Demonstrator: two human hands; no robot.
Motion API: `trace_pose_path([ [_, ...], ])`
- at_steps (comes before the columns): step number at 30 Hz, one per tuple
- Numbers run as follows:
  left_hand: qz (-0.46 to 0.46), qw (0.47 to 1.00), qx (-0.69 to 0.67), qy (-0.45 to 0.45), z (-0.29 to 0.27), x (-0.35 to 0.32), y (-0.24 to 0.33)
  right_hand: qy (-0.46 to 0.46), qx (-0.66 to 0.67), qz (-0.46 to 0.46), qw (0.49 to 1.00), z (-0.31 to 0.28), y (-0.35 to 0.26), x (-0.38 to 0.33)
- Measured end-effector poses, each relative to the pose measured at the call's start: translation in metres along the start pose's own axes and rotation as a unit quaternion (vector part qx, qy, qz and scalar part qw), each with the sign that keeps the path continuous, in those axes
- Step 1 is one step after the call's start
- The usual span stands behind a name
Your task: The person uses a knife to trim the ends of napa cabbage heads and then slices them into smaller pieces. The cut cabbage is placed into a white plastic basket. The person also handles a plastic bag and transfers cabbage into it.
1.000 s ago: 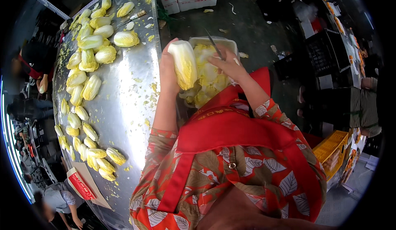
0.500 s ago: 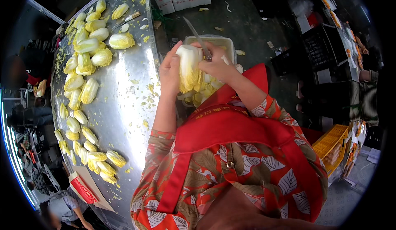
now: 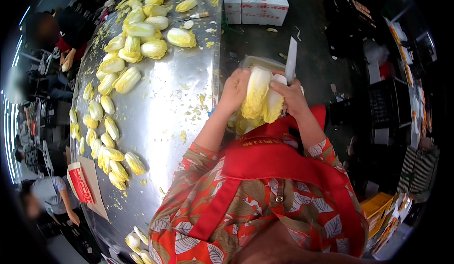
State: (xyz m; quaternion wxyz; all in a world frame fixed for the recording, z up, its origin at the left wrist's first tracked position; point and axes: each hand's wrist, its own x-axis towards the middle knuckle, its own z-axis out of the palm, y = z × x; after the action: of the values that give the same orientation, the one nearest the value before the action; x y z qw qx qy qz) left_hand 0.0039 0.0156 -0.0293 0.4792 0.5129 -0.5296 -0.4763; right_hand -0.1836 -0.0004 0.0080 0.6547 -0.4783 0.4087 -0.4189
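Note:
My left hand (image 3: pixel 235 91) grips a napa cabbage (image 3: pixel 256 91), white at its upper end and yellow toward the leafy lower end. The fingers of my right hand (image 3: pixel 294 98) are closed round a knife (image 3: pixel 292 58) whose blade points up and away. That same hand also pinches an outer cabbage leaf (image 3: pixel 273 104), which stands away from the right side of the head. Beneath both hands is a pale tub (image 3: pixel 262 62) with yellow leaves (image 3: pixel 243 126) in it, partly hidden by the cabbage and my apron.
On the metal table (image 3: pixel 165 103) to the left lie several trimmed napa cabbages (image 3: pixel 141 29), leaf scraps and a second knife (image 3: pixel 196 16). A cardboard piece (image 3: pixel 97 188) rests near its left edge. White boxes (image 3: pixel 265 11) stand beyond the tub. Other people (image 3: pixel 52 193) are across the table.
My view has turned, shifting the table rightward. The knife has swung more upright, and a leaf now parts from the cabbage under my right hand. My left hand still holds the cabbage.

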Motion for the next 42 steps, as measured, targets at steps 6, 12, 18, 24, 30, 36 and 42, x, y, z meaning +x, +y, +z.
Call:
trace_pose_path([
  [6,0.039,0.994,0.095,-0.035,0.0,-0.022,0.052,-0.021,-0.033,-0.04,0.998,-0.004,0.01,0.003],
  [12,0.063,0.991,0.116,0.016,0.008,-0.024,0.034,0.021,-0.273,-0.135,0.952,0.009,0.002,-0.001],
  [18,0.015,0.997,-0.06,-0.046,0.0,-0.021,0.024,0.025,-0.254,-0.137,0.957,0.003,-0.013,-0.001],
  [24,-0.053,0.949,-0.306,-0.052,-0.002,-0.015,-0.001,0.104,-0.302,-0.122,0.94,-0.005,0.001,0.005],
  [30,-0.033,0.905,-0.423,-0.007,-0.009,-0.01,0.002,0.11,-0.37,-0.054,0.921,-0.063,0.052,0.027],
  [36,-0.053,0.963,-0.261,0.031,0.003,-0.014,0.004,-0.008,-0.269,0.013,0.963,-0.005,-0.002,0.009],
  [42,-0.018,0.972,-0.232,-0.024,0.007,-0.02,0.017,-0.111,-0.176,-0.028,0.978,0.01,-0.004,0.008],
])
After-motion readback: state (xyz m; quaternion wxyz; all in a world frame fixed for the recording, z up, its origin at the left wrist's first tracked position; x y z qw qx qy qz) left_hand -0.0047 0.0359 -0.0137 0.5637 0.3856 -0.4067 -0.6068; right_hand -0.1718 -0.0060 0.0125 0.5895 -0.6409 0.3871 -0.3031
